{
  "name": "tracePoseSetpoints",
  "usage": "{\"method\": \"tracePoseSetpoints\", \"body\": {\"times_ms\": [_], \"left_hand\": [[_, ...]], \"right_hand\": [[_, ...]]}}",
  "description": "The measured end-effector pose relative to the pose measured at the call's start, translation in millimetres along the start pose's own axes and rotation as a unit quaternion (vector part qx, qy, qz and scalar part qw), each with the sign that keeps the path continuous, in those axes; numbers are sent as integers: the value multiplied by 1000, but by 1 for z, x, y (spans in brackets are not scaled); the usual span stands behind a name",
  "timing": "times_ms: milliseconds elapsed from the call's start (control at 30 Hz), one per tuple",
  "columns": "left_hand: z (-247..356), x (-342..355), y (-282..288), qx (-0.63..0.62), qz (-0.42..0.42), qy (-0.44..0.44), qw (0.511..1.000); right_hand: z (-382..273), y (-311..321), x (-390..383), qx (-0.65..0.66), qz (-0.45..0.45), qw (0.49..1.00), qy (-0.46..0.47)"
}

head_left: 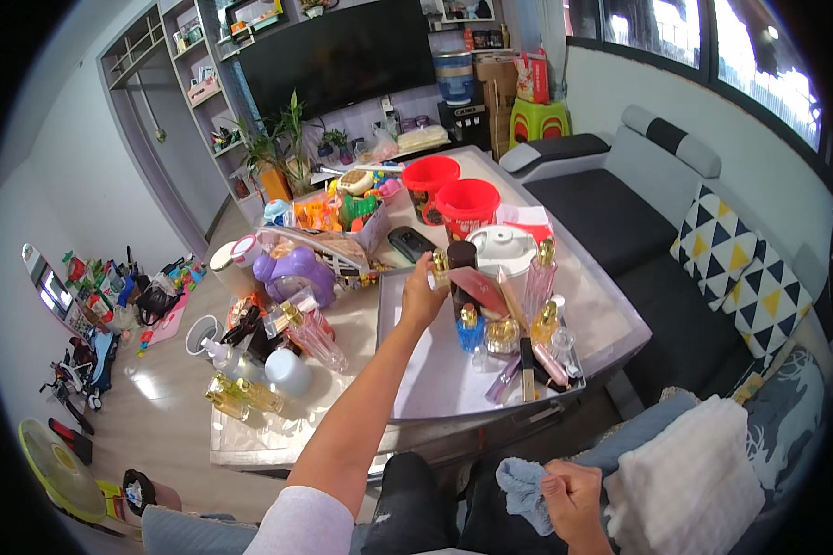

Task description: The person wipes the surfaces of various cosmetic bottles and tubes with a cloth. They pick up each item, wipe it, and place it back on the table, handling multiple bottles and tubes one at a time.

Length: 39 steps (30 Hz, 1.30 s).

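My left hand [424, 289] reaches over a grey tray [415, 379] on the table, its fingers closed on a small gold-capped bottle [440, 272] beside a dark brown cylinder. Around it in the tray stand a tall pink bottle [540, 285], a blue bottle [468, 332], a gold jar [502, 337] and several other cosmetics. My right hand [574, 499] is low at the front, closed on a blue-grey cloth [523, 488]. To the tray's left are pink bottles [316, 345], yellow gold-capped bottles [227, 398] and a white round container [288, 373].
Two red buckets [466, 206], a purple toy [296, 276] and a box of toys [333, 213] crowd the table's back. A dark grey sofa [602, 213] runs along the right. A white fluffy blanket [677, 472] lies beside me. A fan [51, 467] stands at lower left.
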<state>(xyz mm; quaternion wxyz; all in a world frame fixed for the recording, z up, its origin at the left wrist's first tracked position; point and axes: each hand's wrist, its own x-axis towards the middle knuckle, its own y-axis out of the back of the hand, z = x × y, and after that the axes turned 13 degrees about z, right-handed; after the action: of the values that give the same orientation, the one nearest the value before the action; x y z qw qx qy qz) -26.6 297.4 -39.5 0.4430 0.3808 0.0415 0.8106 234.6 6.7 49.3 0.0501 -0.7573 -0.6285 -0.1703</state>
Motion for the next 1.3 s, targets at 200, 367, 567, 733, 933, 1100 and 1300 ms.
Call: {"method": "tracePoseSetpoints", "body": {"times_ms": [200, 367, 567, 733, 933, 1100, 1300], "left_hand": [[27, -1, -1, 10, 3, 42, 999], [22, -17, 32, -81, 61, 85, 991], [86, -98, 125, -102, -12, 78, 992], [126, -182, 182, -121, -121, 19, 985], [122, -231, 195, -172, -155, 78, 970], [121, -246, 196, -167, -183, 162, 955], [132, -233, 208, -245, -244, 313, 885]], "right_hand": [[61, -1, -9, 60, -17, 979, -196], [82, -23, -14, 309, -22, 877, -368], [48, -45, -1, 377, -81, 888, -252], [21, -73, 4, 25, -61, 988, 136], [13, -112, -23, -21, -68, 972, 225], [24, -119, -42, -17, 1, 981, 192], [25, -119, -42, 36, 4, 984, 176]]}}
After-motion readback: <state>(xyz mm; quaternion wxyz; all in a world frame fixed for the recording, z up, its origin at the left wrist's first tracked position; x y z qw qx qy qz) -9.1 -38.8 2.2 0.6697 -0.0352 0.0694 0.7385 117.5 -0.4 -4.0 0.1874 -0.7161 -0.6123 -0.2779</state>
